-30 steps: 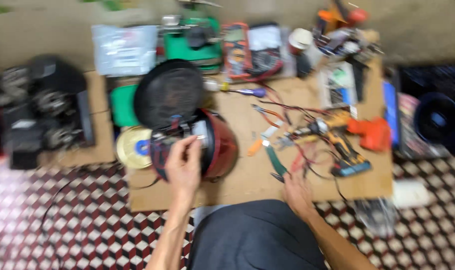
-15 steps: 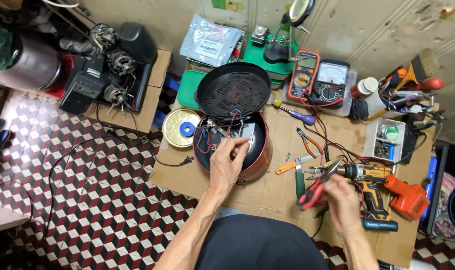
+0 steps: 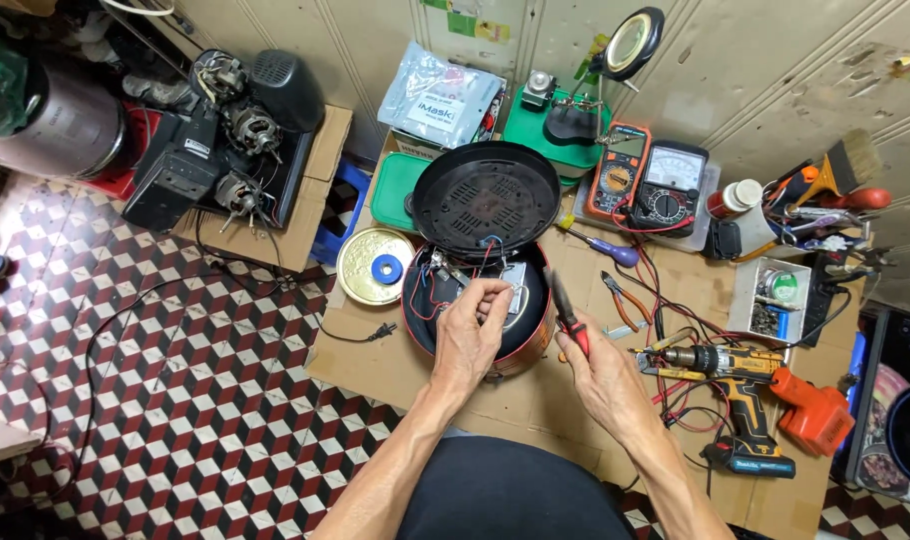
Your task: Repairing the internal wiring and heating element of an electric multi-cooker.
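Observation:
A round red appliance [image 3: 520, 350] lies upside down on a cardboard-covered low table [image 3: 375, 365], its black vented base cover [image 3: 485, 195] lifted off and leaning behind it. Red and blue wires and a metal plate show inside. My left hand [image 3: 470, 335] rests on the open body, fingertips pinching at the wiring near the plate. My right hand [image 3: 600, 365] holds red-handled pliers [image 3: 565, 310], tips pointing up toward the appliance's right rim.
A cordless drill [image 3: 740, 385], screwdrivers, small pliers [image 3: 625, 295], two multimeters [image 3: 650, 185], a parts box [image 3: 770, 300], a gold tin lid [image 3: 375, 265] and a magnifier stand [image 3: 630, 40] crowd the table. Motors on a cardboard box [image 3: 235, 140] sit at left, above a checkered floor.
The view has steadied and closed in. My right hand has lifted the red-handled pliers from the table's right side to the appliance rim. My left hand has stayed on the wiring.

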